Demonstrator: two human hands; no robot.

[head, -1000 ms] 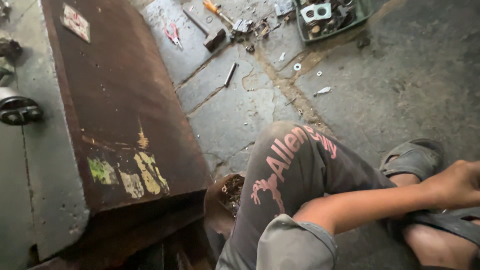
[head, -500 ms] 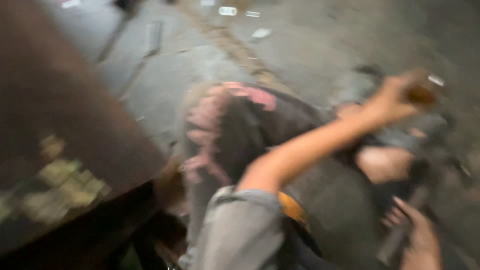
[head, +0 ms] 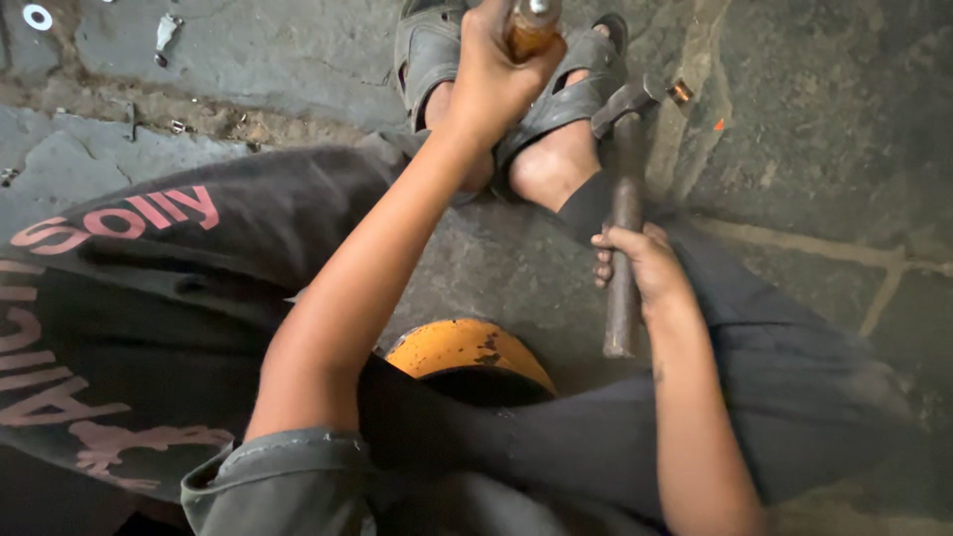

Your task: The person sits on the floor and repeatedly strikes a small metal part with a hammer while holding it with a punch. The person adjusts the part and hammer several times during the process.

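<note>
The floor (head: 814, 119) is grey stone slabs with dusty cracks. A person sits low on it in dark trousers (head: 149, 298), one foot in a grey sandal (head: 556, 89). An orange round seat (head: 467, 349) peeks out below. The right hand (head: 640, 260) is wrapped tight around a hammer (head: 623, 213); the handle points away, head at the far end by the sandal. The left hand (head: 491, 69), further away, grips a brown-handled tool (head: 529, 28), maybe a chisel, left of the hammer head.
</note>
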